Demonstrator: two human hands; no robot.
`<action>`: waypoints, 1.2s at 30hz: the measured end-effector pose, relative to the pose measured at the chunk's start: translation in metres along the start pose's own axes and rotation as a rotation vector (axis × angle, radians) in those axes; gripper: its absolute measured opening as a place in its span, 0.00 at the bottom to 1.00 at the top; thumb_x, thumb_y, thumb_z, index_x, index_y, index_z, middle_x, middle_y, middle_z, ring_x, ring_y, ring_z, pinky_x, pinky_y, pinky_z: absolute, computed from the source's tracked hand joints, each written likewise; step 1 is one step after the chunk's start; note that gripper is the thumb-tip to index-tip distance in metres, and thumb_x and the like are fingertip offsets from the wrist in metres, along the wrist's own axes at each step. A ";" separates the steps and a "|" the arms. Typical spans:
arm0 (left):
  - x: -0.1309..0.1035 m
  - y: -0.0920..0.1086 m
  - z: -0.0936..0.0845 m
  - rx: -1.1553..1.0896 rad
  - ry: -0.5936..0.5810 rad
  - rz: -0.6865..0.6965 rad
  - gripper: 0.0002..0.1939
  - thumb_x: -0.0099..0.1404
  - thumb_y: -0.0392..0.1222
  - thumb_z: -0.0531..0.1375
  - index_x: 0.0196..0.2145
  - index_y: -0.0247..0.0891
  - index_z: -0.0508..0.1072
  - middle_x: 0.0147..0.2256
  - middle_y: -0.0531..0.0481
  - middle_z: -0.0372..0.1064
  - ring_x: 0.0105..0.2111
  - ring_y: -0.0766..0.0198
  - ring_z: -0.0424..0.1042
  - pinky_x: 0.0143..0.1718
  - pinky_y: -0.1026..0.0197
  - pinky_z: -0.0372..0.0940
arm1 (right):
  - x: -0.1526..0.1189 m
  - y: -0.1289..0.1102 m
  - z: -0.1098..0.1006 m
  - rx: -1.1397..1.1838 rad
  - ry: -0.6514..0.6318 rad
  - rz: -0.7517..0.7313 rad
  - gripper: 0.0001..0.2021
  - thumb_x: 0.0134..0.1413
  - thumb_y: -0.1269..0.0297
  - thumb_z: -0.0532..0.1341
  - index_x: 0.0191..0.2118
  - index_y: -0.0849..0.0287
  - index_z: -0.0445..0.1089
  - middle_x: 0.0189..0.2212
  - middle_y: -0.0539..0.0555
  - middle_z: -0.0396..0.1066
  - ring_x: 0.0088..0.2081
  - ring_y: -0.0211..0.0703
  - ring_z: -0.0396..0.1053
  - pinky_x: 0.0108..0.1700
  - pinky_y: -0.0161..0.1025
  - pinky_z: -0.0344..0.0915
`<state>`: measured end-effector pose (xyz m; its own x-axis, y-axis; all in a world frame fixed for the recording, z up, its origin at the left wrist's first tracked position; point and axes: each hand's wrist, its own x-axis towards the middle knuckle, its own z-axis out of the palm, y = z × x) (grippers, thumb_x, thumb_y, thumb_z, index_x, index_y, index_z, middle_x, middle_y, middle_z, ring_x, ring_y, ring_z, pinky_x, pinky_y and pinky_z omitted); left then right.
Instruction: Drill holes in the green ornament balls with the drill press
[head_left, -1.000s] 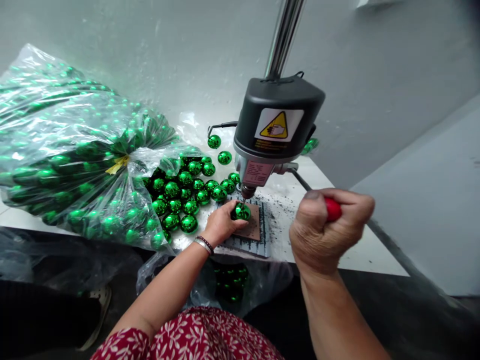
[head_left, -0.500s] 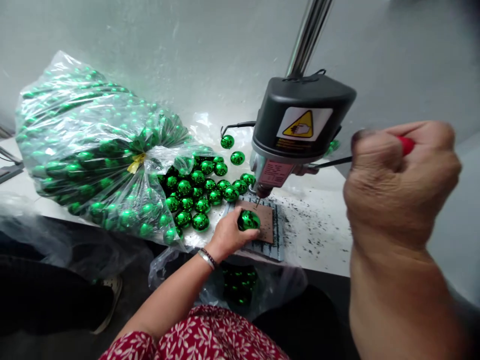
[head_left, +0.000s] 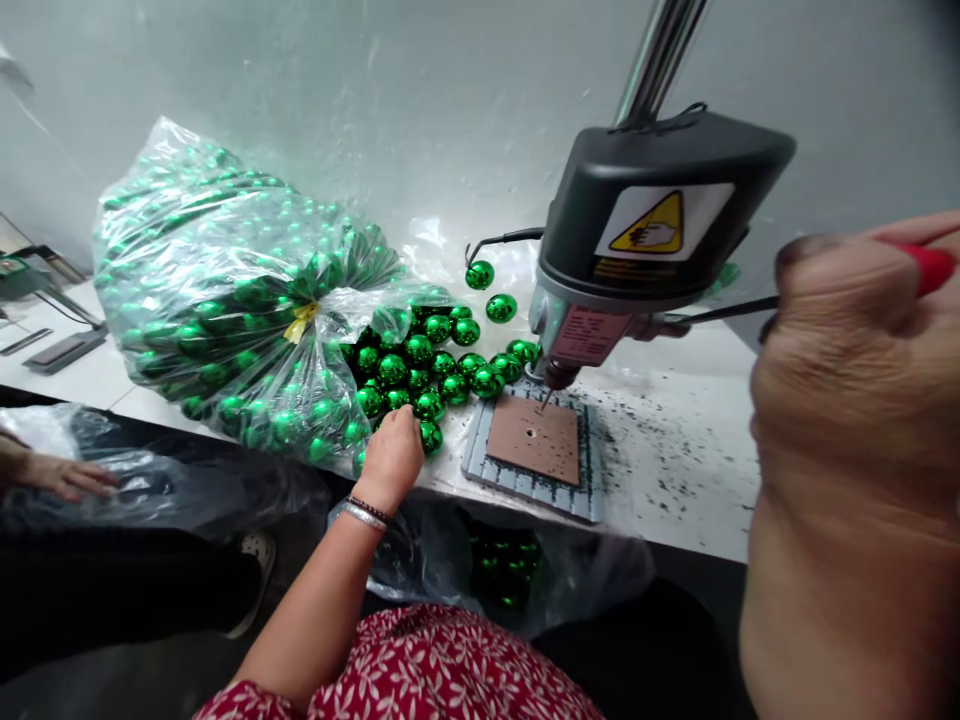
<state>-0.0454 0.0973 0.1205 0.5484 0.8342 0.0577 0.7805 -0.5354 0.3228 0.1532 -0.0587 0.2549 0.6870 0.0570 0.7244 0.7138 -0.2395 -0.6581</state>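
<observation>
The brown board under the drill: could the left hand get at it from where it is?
Probably yes: the left hand is at the loose green balls near the brown board, and nothing tall seems to block the way. The drill bit above its far part might need care.

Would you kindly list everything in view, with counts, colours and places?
Table: one, white, middle
Wall: one, grey, behind
Drill: one, black and silver, right of centre
Board: one, brown, under drill
Base: one, grey, under board
Specks: many, dark, right of base
Loose balls: many, green, centre
Big bag: one, clear, full, left
Machine: one, greenish, far left
Lower plastic: count unclear, transparent, below table
Other person's hand: one, bare, left edge
Shoe: one, pale, lower left
Shirt: one, red and white, bottom
Left grip: one, bare, at loose balls
Right grip: one, bare, round red knob
</observation>
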 end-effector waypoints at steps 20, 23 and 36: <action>0.001 0.017 -0.004 -1.460 -0.498 -0.175 0.35 0.53 0.48 0.66 0.56 0.43 0.61 0.34 0.53 0.70 0.28 0.68 0.71 0.27 0.67 0.60 | -0.004 -0.014 -0.004 0.048 -0.004 0.028 0.13 0.55 0.57 0.52 0.34 0.65 0.62 0.27 0.42 0.58 0.31 0.23 0.54 0.39 0.35 0.53; 0.004 0.027 -0.005 -1.669 -0.615 -0.225 0.34 0.51 0.48 0.68 0.53 0.44 0.61 0.36 0.51 0.71 0.29 0.66 0.74 0.27 0.67 0.62 | -0.002 -0.015 -0.005 0.059 -0.015 0.039 0.13 0.56 0.57 0.53 0.33 0.65 0.61 0.26 0.43 0.57 0.31 0.23 0.54 0.38 0.34 0.53; 0.030 0.066 0.027 -1.036 -0.319 0.017 0.34 0.50 0.47 0.68 0.54 0.37 0.68 0.46 0.45 0.72 0.43 0.59 0.70 0.45 0.59 0.65 | -0.001 -0.016 -0.005 0.127 -0.035 0.027 0.11 0.55 0.60 0.53 0.31 0.64 0.56 0.24 0.43 0.54 0.28 0.20 0.51 0.34 0.26 0.51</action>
<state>0.0310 0.0832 0.1179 0.7263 0.6749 -0.1306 0.2215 -0.0499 0.9739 0.1401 -0.0597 0.2656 0.7092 0.0867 0.6997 0.7047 -0.1172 -0.6998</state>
